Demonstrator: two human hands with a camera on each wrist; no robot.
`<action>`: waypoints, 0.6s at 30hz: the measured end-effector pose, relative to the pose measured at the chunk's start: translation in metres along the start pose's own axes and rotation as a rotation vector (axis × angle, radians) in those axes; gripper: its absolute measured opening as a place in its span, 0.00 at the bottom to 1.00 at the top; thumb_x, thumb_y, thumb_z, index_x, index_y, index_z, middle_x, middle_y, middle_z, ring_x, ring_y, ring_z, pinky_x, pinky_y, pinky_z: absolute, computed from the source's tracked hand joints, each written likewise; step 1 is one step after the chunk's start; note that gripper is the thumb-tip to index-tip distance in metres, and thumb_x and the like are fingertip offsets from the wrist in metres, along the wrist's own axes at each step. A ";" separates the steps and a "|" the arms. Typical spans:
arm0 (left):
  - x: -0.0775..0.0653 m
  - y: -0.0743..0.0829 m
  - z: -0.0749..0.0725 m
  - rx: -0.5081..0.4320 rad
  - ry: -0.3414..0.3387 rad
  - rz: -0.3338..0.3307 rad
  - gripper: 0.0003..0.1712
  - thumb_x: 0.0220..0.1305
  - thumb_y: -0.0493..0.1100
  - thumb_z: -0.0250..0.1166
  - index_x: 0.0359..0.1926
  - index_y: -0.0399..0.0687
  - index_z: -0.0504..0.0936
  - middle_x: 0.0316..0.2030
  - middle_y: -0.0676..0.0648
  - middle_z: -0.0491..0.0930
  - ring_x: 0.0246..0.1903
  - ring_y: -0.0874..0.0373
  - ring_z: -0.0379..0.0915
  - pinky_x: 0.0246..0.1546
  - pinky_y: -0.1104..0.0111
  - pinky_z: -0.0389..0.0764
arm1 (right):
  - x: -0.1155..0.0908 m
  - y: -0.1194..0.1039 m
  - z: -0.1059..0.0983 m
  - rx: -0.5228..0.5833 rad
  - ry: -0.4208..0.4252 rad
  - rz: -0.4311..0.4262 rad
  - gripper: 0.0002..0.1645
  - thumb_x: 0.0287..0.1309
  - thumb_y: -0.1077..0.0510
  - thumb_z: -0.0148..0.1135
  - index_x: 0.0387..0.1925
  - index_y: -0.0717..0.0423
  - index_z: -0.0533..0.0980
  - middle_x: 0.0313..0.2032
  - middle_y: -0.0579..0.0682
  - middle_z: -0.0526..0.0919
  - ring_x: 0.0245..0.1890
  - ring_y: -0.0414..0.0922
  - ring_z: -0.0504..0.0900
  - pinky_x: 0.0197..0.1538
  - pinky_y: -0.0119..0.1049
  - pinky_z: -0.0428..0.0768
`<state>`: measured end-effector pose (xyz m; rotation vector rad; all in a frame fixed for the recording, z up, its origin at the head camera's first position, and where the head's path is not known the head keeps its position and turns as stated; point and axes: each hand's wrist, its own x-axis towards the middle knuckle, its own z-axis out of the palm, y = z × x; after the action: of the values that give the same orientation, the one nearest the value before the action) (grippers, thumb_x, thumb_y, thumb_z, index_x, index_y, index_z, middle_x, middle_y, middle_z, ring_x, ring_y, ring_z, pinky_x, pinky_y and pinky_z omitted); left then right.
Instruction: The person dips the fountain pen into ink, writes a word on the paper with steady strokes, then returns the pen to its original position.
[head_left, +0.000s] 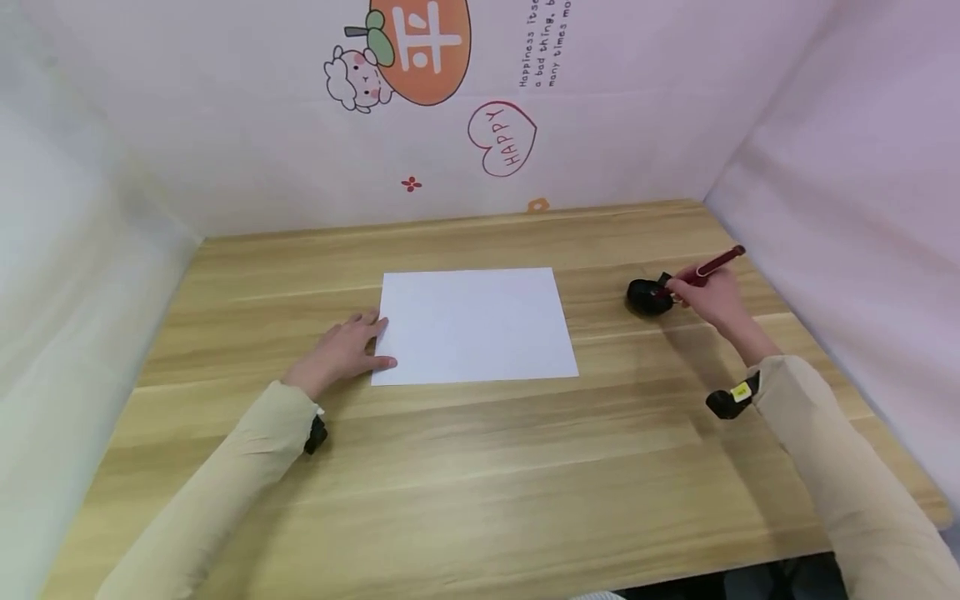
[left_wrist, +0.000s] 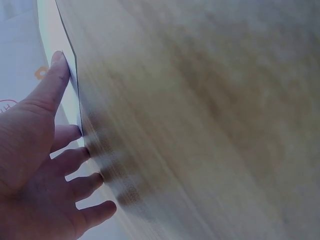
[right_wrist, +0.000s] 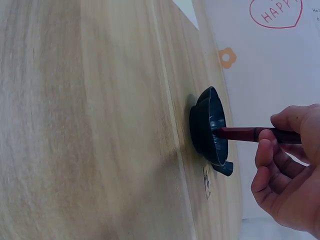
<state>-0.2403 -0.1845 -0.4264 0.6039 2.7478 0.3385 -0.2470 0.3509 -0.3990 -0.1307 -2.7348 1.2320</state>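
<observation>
A blank white sheet of paper (head_left: 480, 325) lies on the wooden table. My left hand (head_left: 341, 354) rests at its left edge, thumb and index fingertip on the paper, the fingers spread in the left wrist view. Over at the right, my right hand (head_left: 716, 300) pinches a dark red ink brush (head_left: 722, 260) between thumb and fingers. The brush's lower end dips into a small black dish (head_left: 645, 302), which hides its tip. In the right wrist view the dish (right_wrist: 202, 130) shows a lobed rim and a short tab at one side.
White cloth with printed drawings (head_left: 502, 137) hangs behind the table (head_left: 465, 467), and plain cloth walls stand left and right. Black wrist cameras (head_left: 729, 403) sit at both sleeves. A small dark-marked patch (right_wrist: 207, 182) shows on the table beside the dish.
</observation>
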 end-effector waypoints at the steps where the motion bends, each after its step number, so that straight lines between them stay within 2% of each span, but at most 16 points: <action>1: 0.001 -0.001 -0.001 -0.002 0.003 0.004 0.47 0.60 0.58 0.62 0.70 0.37 0.54 0.72 0.32 0.47 0.70 0.33 0.44 0.66 0.40 0.55 | 0.001 -0.002 0.000 0.010 0.014 -0.003 0.16 0.59 0.56 0.58 0.37 0.68 0.76 0.16 0.32 0.77 0.19 0.31 0.77 0.23 0.28 0.75; 5: 0.000 -0.004 -0.004 0.003 -0.006 0.002 0.47 0.60 0.57 0.62 0.70 0.36 0.54 0.71 0.32 0.47 0.70 0.33 0.44 0.67 0.42 0.55 | 0.005 -0.014 0.003 0.017 0.054 0.000 0.17 0.60 0.53 0.57 0.39 0.66 0.75 0.16 0.29 0.76 0.19 0.29 0.77 0.24 0.26 0.75; 9: -0.002 -0.007 -0.004 -0.005 -0.027 -0.004 0.47 0.60 0.58 0.61 0.70 0.37 0.53 0.72 0.33 0.46 0.70 0.34 0.43 0.67 0.43 0.55 | 0.008 -0.039 0.019 0.022 0.055 0.015 0.17 0.61 0.50 0.56 0.40 0.61 0.75 0.17 0.27 0.75 0.21 0.29 0.77 0.24 0.25 0.74; 13: -0.004 -0.007 -0.005 -0.011 -0.023 -0.001 0.47 0.60 0.58 0.61 0.70 0.36 0.53 0.72 0.33 0.45 0.71 0.34 0.42 0.68 0.43 0.54 | 0.016 -0.070 0.052 0.130 0.051 0.000 0.15 0.59 0.52 0.58 0.39 0.61 0.76 0.18 0.30 0.77 0.21 0.29 0.77 0.27 0.23 0.76; 18: 0.000 -0.005 -0.004 -0.012 -0.035 0.001 0.48 0.61 0.59 0.60 0.71 0.37 0.52 0.73 0.34 0.44 0.71 0.35 0.41 0.69 0.45 0.53 | 0.022 -0.110 0.104 0.187 -0.045 -0.036 0.14 0.59 0.54 0.58 0.41 0.61 0.76 0.22 0.38 0.79 0.25 0.37 0.80 0.27 0.24 0.75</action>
<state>-0.2432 -0.1899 -0.4247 0.6023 2.7101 0.3416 -0.2883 0.2049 -0.3830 -0.0341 -2.6286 1.4898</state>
